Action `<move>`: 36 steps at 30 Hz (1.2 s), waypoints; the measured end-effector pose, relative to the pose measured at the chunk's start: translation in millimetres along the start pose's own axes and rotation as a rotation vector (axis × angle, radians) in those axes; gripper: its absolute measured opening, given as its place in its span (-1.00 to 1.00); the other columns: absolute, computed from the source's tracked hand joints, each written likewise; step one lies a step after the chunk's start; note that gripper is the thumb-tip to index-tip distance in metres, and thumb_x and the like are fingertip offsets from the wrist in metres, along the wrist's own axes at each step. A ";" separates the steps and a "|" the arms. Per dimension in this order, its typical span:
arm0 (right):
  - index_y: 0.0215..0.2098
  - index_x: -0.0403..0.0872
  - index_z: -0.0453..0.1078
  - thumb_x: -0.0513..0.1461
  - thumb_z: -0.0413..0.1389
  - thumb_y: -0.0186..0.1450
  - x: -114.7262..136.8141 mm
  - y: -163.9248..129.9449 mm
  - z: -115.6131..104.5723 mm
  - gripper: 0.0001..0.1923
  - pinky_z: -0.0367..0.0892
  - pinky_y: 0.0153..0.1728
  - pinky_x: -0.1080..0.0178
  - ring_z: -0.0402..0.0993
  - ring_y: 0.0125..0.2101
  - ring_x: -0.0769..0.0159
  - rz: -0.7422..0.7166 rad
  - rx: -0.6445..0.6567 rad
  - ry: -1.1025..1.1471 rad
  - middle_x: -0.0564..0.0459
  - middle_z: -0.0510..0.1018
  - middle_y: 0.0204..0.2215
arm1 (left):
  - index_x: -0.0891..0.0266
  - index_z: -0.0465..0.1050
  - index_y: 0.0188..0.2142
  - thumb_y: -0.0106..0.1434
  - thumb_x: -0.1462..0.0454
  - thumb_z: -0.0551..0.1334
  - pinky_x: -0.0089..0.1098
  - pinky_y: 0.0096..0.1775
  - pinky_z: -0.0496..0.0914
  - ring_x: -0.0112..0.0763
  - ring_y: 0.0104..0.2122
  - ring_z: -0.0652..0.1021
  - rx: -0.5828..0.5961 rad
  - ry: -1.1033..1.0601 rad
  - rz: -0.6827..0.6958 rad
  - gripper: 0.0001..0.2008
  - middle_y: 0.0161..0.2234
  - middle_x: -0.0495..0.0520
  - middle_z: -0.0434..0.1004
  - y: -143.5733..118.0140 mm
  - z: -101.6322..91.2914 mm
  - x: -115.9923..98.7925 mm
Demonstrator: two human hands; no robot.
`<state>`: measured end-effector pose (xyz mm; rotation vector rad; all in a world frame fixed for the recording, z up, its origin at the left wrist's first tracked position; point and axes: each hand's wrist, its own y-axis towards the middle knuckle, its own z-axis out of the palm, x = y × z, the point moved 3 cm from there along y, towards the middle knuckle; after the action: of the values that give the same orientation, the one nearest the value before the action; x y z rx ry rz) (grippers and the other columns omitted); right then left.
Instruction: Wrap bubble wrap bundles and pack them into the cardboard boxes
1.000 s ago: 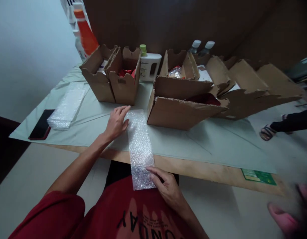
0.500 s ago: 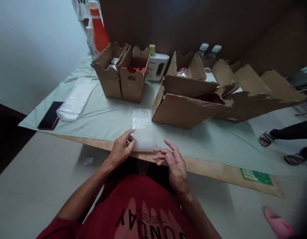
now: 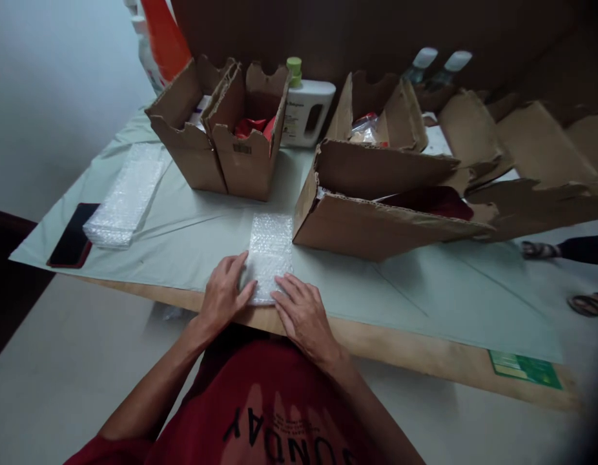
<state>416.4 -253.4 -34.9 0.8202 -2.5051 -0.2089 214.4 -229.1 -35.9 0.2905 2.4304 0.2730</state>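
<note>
Left hand [image 3: 225, 294] and right hand [image 3: 303, 314]: both lie flat, palms down, fingers spread, pressing the near end of one bubble wrap sheet [image 3: 268, 255]. Neither pinches anything. The sheet lies lengthwise at the near edge of the surface [image 3: 192, 236], its far end just beside the large open carton [image 3: 376, 213]; the flat pressure appears meant to hold it smooth and keep it from sliding.

Count, outward:
- one stack of bubble wrap [image 3: 124, 197], well to the left, within reach;
- one dark phone [image 3: 71, 236], touching that stack's left side;
- two upright small boxes [image 3: 221, 132], side by side, opened at the top so that their contents show;
- one white jug [image 3: 306, 110] behind them;
- two capped bottles [image 3: 439, 64] at the rear;
- further cartons to the right overlap; number cannot be told.
</note>
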 end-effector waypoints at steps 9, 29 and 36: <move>0.05 -0.04 0.48 -0.26 0.03 0.48 -18.3 18.5 -10.6 -0.75 0.47 -0.08 0.09 0.57 -0.11 0.16 0.144 -0.065 0.260 -0.05 0.68 -0.13 | 0.21 0.36 0.21 0.39 0.36 0.20 -0.25 -0.15 0.47 -0.30 -0.29 0.56 0.104 -0.080 0.136 -0.59 -0.27 0.05 0.61 -13.8 -13.2 -14.4; 0.11 -0.07 0.44 -0.26 0.11 0.45 -9.5 29.4 -20.9 -0.72 0.35 0.04 0.03 0.45 0.10 0.05 0.020 -0.110 0.003 -0.14 0.59 0.09 | 0.26 0.40 0.14 0.43 0.30 0.16 -0.16 -0.10 0.42 -0.19 -0.22 0.51 0.070 0.121 0.068 -0.68 -0.24 0.13 0.59 8.4 0.8 -0.8; 0.08 0.00 0.49 -0.32 0.10 0.41 -19.6 54.3 0.7 -0.70 0.32 0.10 -0.08 0.44 0.14 0.01 0.016 0.051 0.043 -0.08 0.64 0.01 | 0.24 0.48 0.09 0.36 0.15 0.23 -0.12 -0.03 0.47 -0.18 -0.12 0.55 -0.100 -0.123 -0.226 -0.64 -0.12 0.18 0.57 11.1 -15.8 6.3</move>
<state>401.8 -198.0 -27.8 0.8164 -2.4844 -0.1205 201.1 -218.6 -24.7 -0.0119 2.2943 0.2664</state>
